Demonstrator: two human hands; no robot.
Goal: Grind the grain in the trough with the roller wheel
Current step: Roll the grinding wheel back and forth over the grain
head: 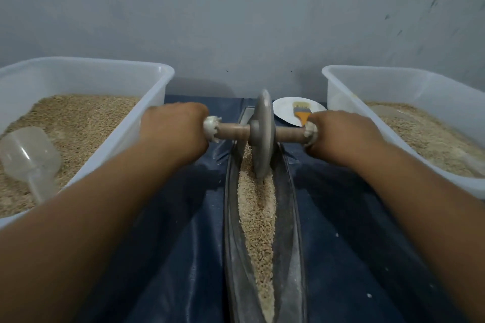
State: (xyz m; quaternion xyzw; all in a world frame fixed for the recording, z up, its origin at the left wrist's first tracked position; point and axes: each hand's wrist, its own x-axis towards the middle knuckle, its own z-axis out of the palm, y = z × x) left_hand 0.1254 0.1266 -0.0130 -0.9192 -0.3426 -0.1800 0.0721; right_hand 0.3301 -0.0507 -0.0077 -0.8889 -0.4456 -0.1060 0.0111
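A grey metal roller wheel (262, 134) stands upright on its edge in the far part of a long, narrow metal trough (232, 217). A wooden axle (233, 132) runs through its hub. My left hand (174, 130) grips the axle's left end and my right hand (341, 135) grips its right end. Tan grain (258, 217) fills the trough's groove from the wheel back toward me, with a pressed furrow down the middle just behind the wheel.
A white plastic tub (86, 71) of grain with a clear scoop (31, 157) sits at left. Another tub (393, 78) of grain stands at right. A white plate (286, 107) with an orange-handled brush (301, 111) lies behind the wheel. Dark blue sheeting (354, 231) covers the surface; a grey wall is close behind.
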